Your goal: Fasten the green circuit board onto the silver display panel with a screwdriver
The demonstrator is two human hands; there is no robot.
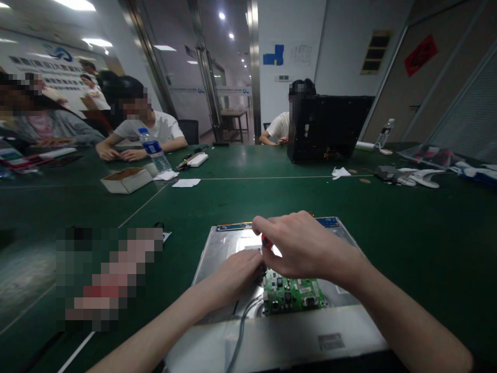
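A silver display panel [207, 259] lies on the green table, with a blue strip board along its far edge. On it sits a green circuit board [295, 296], and a grey cable [241, 331] runs from its left side toward me. My right hand [297, 243] is closed around a small red and black tool [266, 241], upright above the board's far left corner; its tip is hidden. Just below and left, my left hand [243, 272] has its fingers pressed together at that corner, and what they hold is hidden.
Beyond the panel are a white open box [128, 181], a water bottle [154, 150], paper scraps [186, 183], a black monitor casing [330, 127] and white gloves [421, 177]. A blurred patch [116, 274] covers something at left. Several people sit across the table.
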